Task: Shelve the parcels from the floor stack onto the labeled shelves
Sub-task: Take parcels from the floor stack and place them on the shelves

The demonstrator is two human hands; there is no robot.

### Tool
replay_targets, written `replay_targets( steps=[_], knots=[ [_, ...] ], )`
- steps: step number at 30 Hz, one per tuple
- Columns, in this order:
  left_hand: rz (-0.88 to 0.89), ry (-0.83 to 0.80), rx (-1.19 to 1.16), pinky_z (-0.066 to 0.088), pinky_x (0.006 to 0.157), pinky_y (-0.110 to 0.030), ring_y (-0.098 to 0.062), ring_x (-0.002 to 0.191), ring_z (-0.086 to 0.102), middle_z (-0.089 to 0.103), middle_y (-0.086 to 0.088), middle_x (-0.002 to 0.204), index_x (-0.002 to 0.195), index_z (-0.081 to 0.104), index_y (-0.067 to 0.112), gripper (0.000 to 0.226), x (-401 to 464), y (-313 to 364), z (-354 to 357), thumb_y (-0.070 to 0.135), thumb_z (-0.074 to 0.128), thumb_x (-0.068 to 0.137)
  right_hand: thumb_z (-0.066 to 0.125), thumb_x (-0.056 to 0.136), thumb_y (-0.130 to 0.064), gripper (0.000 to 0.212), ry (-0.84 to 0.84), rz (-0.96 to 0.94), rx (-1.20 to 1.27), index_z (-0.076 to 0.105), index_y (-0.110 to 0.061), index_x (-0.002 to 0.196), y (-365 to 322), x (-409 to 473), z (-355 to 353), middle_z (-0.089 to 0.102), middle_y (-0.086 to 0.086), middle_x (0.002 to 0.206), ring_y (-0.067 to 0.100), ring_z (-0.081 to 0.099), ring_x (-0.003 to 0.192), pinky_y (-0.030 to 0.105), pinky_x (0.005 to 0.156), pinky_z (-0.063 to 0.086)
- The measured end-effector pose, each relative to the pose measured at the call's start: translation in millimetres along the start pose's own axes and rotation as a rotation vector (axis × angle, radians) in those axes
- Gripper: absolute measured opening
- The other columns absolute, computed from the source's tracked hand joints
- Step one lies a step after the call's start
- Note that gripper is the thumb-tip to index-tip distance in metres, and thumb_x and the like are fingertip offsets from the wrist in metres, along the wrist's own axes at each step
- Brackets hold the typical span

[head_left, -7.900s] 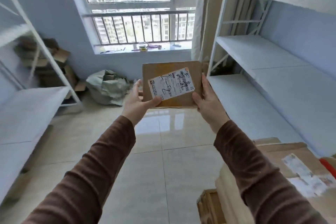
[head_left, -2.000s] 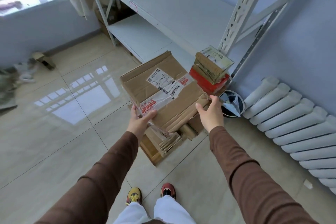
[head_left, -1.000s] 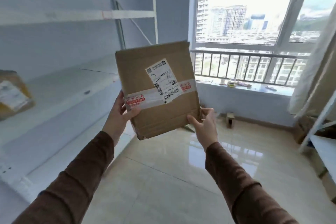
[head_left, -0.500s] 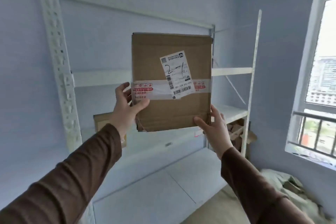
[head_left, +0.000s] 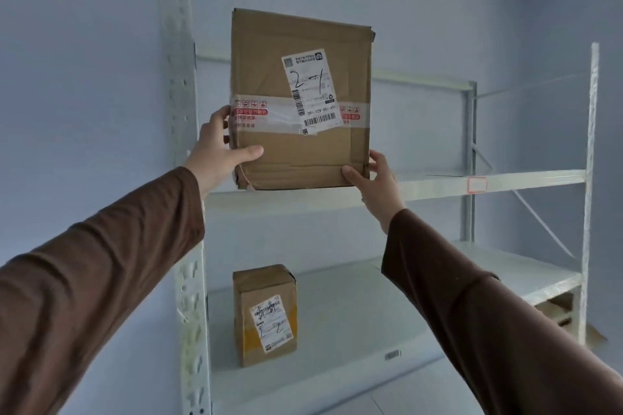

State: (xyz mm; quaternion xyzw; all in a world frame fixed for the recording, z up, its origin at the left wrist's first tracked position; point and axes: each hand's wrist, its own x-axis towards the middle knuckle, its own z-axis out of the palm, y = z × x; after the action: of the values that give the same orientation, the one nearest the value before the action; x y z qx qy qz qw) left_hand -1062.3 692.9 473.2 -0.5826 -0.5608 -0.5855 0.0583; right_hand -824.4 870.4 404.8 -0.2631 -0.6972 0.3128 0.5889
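Both hands on flat brown parcel (head_left: 300, 98), held upright in front of upper shelf (head_left: 505, 180) of white rack. Left hand (head_left: 219, 148) grips left edge — thumb across front face, fingers behind. Right hand (head_left: 379, 178) grips bottom right corner, thumb on front. Parcel's white label (head_left: 312, 87) reads "2-1". Red-edged tag (head_left: 477, 185) on upper shelf lip. Smaller parcel (head_left: 264, 313) stands upright on lower shelf (head_left: 371, 330) — near left post.

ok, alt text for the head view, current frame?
Both hands, left hand and right hand, hold a flat cardboard parcel upright at the upper shelf of a white metal rack. A smaller labelled parcel stands on the shelf below.
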Motion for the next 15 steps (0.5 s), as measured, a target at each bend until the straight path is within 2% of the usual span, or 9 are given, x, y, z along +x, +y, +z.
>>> replay_targets(
  steps=[3, 5, 8, 11, 15],
  knots=[
    [-0.022, 0.004, 0.108, 0.035, 0.117, -0.039, -0.018, 0.134, 0.042, 0.04, -0.003, 0.148, 0.157, 0.024, 0.03, 0.097, 20, -23, -3, 0.029, 0.085, 0.082, 0.07, 0.089, -0.054, 0.08, -0.005, -0.03, -0.107, 0.032, -0.032, 0.155, 5, 24, 22, 0.055, 0.0, 0.14, 0.024, 0.05, 0.129, 0.049, 0.109, 0.043],
    [-0.04, 0.01, 0.152, 0.035, 0.118, -0.043, -0.022, 0.134, 0.045, 0.043, -0.004, 0.145, 0.156, 0.025, 0.031, 0.097, 28, -38, -2, 0.035, 0.085, 0.079, 0.069, 0.089, -0.053, 0.081, -0.02, -0.03, -0.155, 0.03, -0.031, 0.157, 10, 35, 32, 0.055, 0.001, 0.141, 0.025, 0.046, 0.131, 0.049, 0.111, 0.04],
    [-0.055, 0.015, 0.237, 0.037, 0.117, -0.046, -0.026, 0.132, 0.047, 0.046, -0.008, 0.141, 0.153, 0.027, 0.028, 0.091, 37, -53, 3, 0.034, 0.083, 0.081, 0.072, 0.088, -0.05, 0.082, -0.059, -0.018, -0.152, 0.031, -0.029, 0.156, 20, 49, 43, 0.059, 0.003, 0.129, 0.023, 0.055, 0.122, 0.047, 0.108, 0.045],
    [-0.067, 0.03, 0.298, 0.034, 0.117, -0.04, -0.027, 0.132, 0.044, 0.042, -0.013, 0.141, 0.157, 0.021, 0.021, 0.092, 43, -57, 9, 0.026, 0.079, 0.086, 0.073, 0.088, -0.05, 0.074, -0.077, -0.023, -0.138, 0.037, -0.029, 0.149, 28, 61, 48, 0.063, -0.001, 0.119, 0.02, 0.062, 0.11, 0.047, 0.101, 0.05],
    [-0.101, 0.051, 0.332, 0.036, 0.116, -0.039, -0.029, 0.132, 0.045, 0.041, -0.014, 0.141, 0.159, 0.015, 0.018, 0.097, 52, -64, 14, 0.025, 0.079, 0.086, 0.071, 0.089, -0.052, 0.07, -0.122, -0.025, -0.195, 0.04, -0.025, 0.146, 34, 77, 51, 0.062, -0.001, 0.119, 0.021, 0.062, 0.111, 0.046, 0.098, 0.052]
  ],
)
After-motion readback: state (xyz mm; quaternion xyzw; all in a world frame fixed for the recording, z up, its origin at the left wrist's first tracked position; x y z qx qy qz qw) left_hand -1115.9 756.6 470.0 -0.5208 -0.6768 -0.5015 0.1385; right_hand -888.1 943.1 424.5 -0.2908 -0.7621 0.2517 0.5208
